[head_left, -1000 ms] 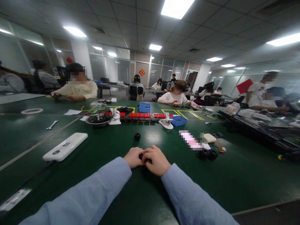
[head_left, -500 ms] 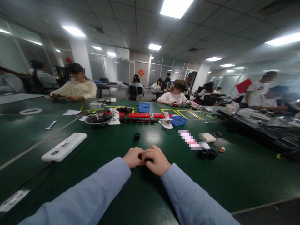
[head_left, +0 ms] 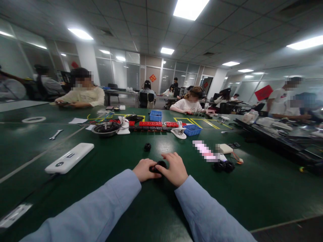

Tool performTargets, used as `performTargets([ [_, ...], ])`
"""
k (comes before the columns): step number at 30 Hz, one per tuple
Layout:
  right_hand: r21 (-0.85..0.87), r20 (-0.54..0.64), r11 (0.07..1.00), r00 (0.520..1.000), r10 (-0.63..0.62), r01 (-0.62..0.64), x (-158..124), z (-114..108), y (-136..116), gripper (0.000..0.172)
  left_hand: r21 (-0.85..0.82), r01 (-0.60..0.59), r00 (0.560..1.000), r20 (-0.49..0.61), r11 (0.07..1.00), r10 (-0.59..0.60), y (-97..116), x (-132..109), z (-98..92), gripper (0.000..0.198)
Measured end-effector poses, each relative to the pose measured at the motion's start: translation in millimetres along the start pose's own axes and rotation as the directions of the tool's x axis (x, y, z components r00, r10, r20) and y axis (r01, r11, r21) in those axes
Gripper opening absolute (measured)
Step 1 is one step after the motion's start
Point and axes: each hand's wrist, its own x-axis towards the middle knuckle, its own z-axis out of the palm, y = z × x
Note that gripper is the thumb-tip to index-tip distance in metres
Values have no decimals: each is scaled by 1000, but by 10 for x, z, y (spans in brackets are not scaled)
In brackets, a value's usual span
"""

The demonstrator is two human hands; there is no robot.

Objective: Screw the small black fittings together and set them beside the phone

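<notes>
A small black round part, its exact kind not plain, is low over the table between my two hands. My left hand grips its left side, thumb in front and fingers behind. My right hand is around the right side, thumb and fingers spread apart; its thumb overlaps the part in view, and whether it touches I cannot tell. Just beyond them, another small black round piece sits on the green table.
A white power bank with a cable lies left, a wrench behind it. Black round items lie right. Farther back are a metal bowl, red blocks, a white clamp and blue bins. Several people sit beyond.
My right hand has opened and shifted slightly right, its fingers spreading. The black round part, mostly covered before, now shows between my hands. My left hand has stayed in place.
</notes>
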Motion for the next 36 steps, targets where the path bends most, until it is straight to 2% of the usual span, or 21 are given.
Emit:
performTargets([
  [7,-41,63,999,998,-32,34,20,27,28,27,3,-7,1000,7,1000,7,27,-1,-17,30],
  [25,-5,54,999,998,-45,45,15,55,36,24,2,-8,1000,2,1000,8,40,-5,-23,30],
  [36,48,77,993,991,-113,110,4,61,26,21,5,9,1000,-9,1000,-9,17,-1,-3,27],
])
